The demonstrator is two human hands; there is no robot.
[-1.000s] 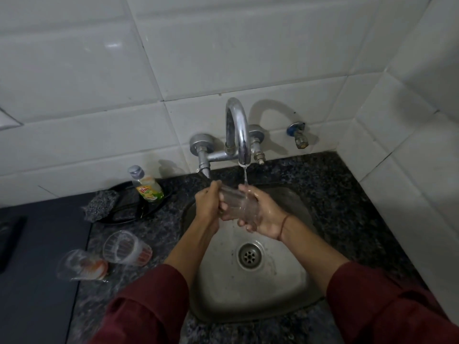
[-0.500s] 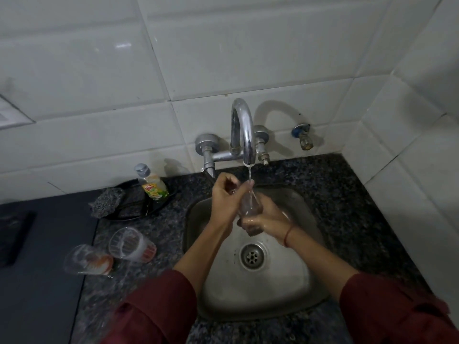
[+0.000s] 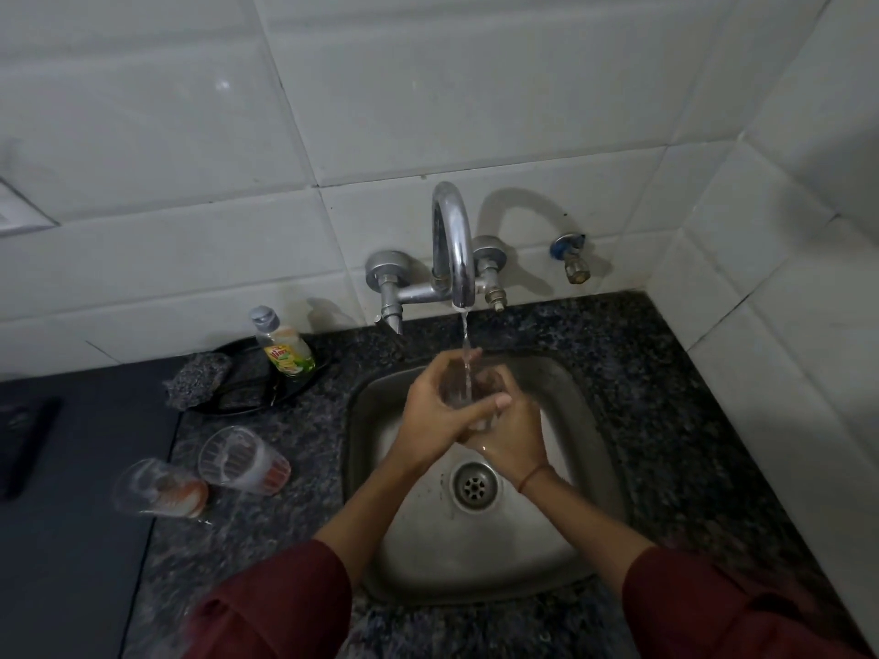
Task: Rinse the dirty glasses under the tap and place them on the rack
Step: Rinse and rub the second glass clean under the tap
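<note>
Both hands enclose one clear glass [image 3: 463, 387] above the sink [image 3: 561, 539]: the left hand [image 3: 430, 411] wraps its side, the right hand [image 3: 511, 432] cups its base. The tap [image 3: 452, 244] stream falls into the grip. Left of the grip, two dirty glasses [image 3: 242, 461] lie on the bench [image 3: 689, 420].

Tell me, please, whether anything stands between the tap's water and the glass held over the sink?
Nothing visible does. The stream falls freely from the tap into the glass, which the left hand and right hand both hold above the sink. No rack is in view, so that path cannot be judged.
</note>
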